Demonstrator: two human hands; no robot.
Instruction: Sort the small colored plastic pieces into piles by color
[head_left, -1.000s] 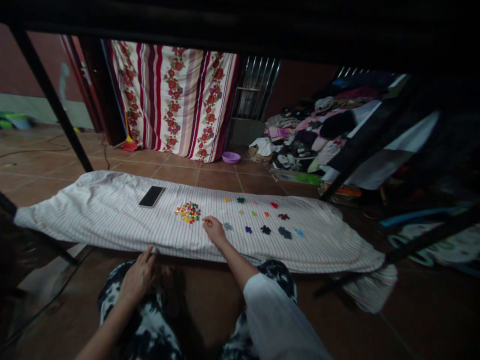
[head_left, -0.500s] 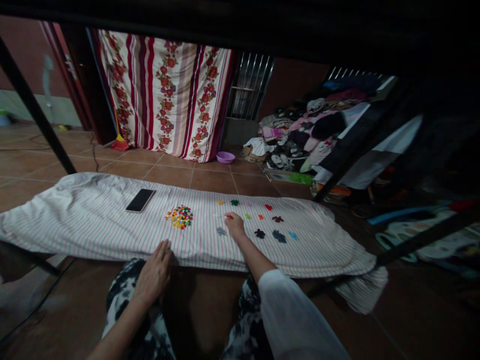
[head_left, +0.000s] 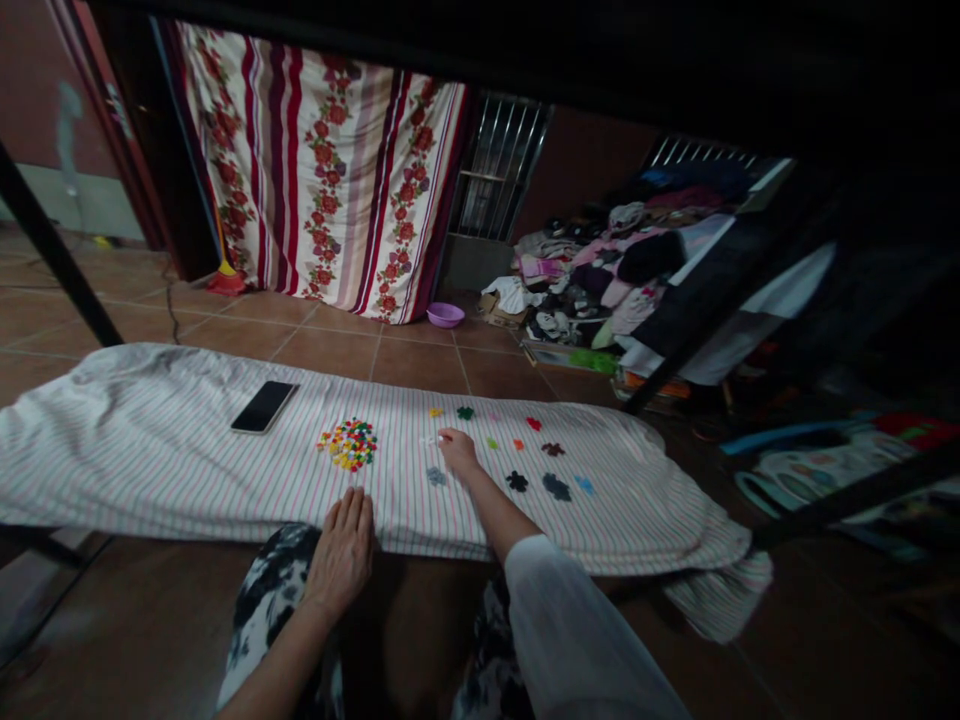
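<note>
My right hand [head_left: 457,453] is closed in a pinch low over the striped cloth, with a small white piece [head_left: 441,439] showing at its fingertips. Just left of it are a few white pieces [head_left: 426,441], and a grey cluster [head_left: 436,477] lies below them. My left hand [head_left: 346,540] rests flat at the cloth's near edge, fingers stretched out, holding nothing. Beyond its fingertips is a mixed pile of small coloured pieces [head_left: 351,444]. Sorted by colour to the right are green [head_left: 465,413], red [head_left: 533,424], brown [head_left: 553,449], black [head_left: 517,481] and dark grey [head_left: 557,487] groups.
A phone [head_left: 264,407] lies on the striped cloth [head_left: 172,450] at left. Dark metal bars [head_left: 52,240] slant down at both sides. On the tiled floor behind are a purple basin [head_left: 445,315], a floral curtain [head_left: 330,180] and a heap of clothes [head_left: 600,270].
The view has shifted slightly. My left hand has moved right along the near edge of the cloth. My right hand has come closer to the white pieces, still pinched.
</note>
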